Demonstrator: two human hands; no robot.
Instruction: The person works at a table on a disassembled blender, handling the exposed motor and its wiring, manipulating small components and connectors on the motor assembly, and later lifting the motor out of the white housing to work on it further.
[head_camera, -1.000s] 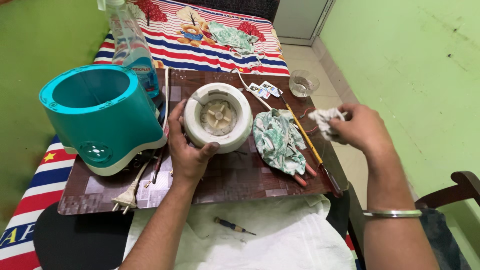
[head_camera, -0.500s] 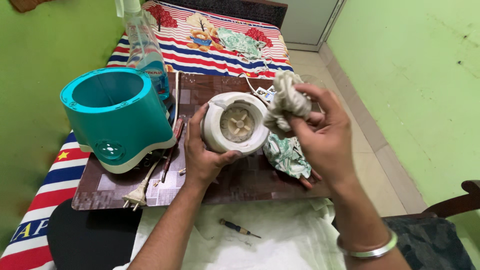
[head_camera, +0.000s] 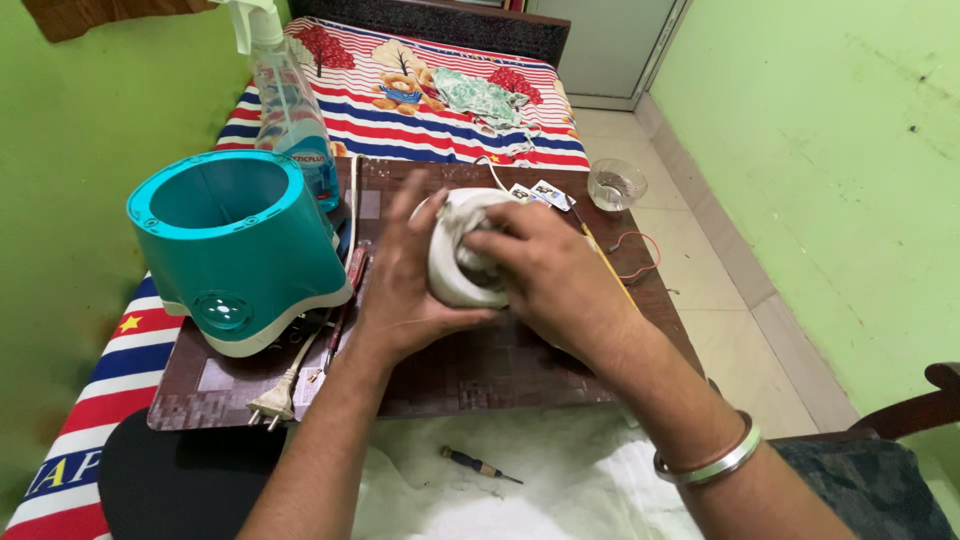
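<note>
Brown board (head_camera: 500, 370) on striped bed, green walls. L hand (head_camera: 405, 290) grips white bowl (head_camera: 450, 280); R hand (head_camera: 545, 270) presses cloth (head_camera: 462, 212) inside. Teal tub (head_camera: 235, 250) beside.

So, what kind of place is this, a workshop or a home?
Most likely a room in a home, used for a small repair: a bed with a striped cartoon sheet, green painted walls, and a small brown board serving as a worktable.

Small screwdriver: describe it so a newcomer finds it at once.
Start at the brown tiled board on which the teal plastic appliance housing stands. Just below its near edge, on the white cloth, lies the small dark-handled screwdriver. It lies alone there, unlike the white power plug lying on the board.
</note>
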